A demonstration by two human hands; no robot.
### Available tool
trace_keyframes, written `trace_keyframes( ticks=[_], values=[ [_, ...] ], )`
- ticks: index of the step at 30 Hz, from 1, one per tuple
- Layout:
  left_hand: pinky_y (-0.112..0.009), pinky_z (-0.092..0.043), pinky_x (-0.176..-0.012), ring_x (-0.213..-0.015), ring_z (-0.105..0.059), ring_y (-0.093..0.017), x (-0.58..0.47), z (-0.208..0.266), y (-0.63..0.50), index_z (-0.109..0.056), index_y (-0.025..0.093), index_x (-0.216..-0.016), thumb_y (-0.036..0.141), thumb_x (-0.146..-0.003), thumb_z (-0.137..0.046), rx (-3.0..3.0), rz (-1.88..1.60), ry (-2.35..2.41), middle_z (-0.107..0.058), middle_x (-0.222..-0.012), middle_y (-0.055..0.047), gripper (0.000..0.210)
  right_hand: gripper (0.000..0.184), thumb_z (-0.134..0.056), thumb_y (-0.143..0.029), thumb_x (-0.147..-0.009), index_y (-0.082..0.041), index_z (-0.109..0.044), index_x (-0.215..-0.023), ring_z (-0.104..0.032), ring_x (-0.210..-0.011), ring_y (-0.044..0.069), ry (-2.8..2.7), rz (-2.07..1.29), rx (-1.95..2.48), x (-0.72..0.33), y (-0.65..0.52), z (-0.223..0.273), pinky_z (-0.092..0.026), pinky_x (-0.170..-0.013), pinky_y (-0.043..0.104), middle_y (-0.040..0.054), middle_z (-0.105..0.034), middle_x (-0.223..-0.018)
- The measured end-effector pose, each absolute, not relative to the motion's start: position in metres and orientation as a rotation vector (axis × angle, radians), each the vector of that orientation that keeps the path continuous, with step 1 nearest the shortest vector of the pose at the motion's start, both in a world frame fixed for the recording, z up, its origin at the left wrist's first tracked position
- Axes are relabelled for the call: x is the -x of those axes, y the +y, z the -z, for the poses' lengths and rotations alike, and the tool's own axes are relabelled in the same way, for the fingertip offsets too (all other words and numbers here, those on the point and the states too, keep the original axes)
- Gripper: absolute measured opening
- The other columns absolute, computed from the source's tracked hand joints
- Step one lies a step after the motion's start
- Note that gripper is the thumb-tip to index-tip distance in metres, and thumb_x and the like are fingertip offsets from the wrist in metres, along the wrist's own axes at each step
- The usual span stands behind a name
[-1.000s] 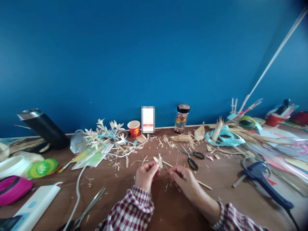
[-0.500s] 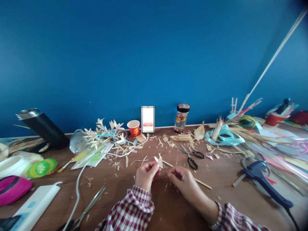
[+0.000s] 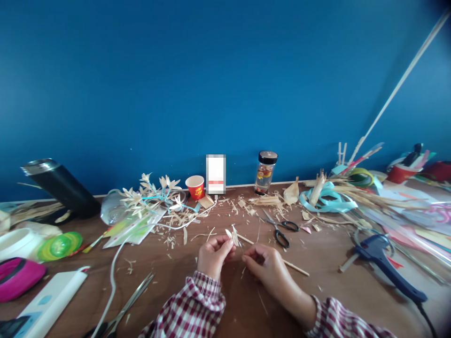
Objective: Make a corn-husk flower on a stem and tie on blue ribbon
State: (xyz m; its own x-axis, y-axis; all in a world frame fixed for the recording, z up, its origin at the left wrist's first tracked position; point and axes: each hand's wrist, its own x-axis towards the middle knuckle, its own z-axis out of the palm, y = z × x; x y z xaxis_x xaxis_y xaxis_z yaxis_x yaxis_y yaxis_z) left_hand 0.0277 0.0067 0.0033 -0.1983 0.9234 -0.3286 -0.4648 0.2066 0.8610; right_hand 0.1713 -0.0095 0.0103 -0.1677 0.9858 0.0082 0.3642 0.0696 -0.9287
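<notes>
My left hand (image 3: 215, 252) is closed in a pinch on a small bundle of pale dried-husk petals (image 3: 233, 236), pointed tips upward. To its right, the fingers of my right hand (image 3: 264, 264) are pinched together. A fine pale thread (image 3: 262, 302) shows below that hand and seems to run from its fingers, though the grip itself is mostly hidden. A thin stick (image 3: 296, 268) lies on the table behind my right hand, partly covered by it. Black-handled scissors (image 3: 283, 231) rest beyond my right hand.
Husk scraps litter the brown table (image 3: 243, 310). Finished husk flowers (image 3: 153, 192), a red paper cup (image 3: 195, 188) and a glass jar (image 3: 266, 173) stand along the wall. A blue glue gun (image 3: 385, 265) lies right; more scissors (image 3: 128, 300) and a power strip (image 3: 56, 300) lie left.
My right hand has shifted slightly left and toward the petals. A fine strand below it shows now. My left hand keeps its pinch on the petals in nearly the same place.
</notes>
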Motion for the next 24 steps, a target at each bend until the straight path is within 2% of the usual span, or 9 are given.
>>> trace_keyframes(
  ticks=[8, 24],
  values=[
    [-0.019, -0.050, -0.049, -0.050, -0.060, -0.010, -0.0282, -0.0040, 0.0067, -0.065, 0.012, -0.066, 0.024, -0.048, -0.080, -0.522, -1.360, 1.172, -0.066, -0.054, -0.002, 0.027, 0.009, -0.057, -0.020, -0.073, -0.015, -0.063, -0.068, -0.056, -0.056, 0.014, -1.729, -0.955, 1.359, -0.1706, -0.0105, -0.0107, -0.040, -0.052, 0.020, 0.0011, -0.064, -0.061],
    [-0.019, -0.049, -0.051, -0.051, -0.060, -0.010, -0.0283, -0.0037, 0.0055, -0.066, 0.014, -0.065, 0.028, -0.047, -0.079, -0.572, -1.349, 1.169, -0.067, -0.055, -0.001, 0.026, 0.012, -0.055, -0.018, -0.074, -0.015, -0.062, -0.065, -0.054, -0.052, 0.012, -1.838, -0.880, 1.365, -0.1696, -0.0117, -0.0122, -0.036, -0.049, 0.018, -0.0006, -0.062, -0.057]
  ],
)
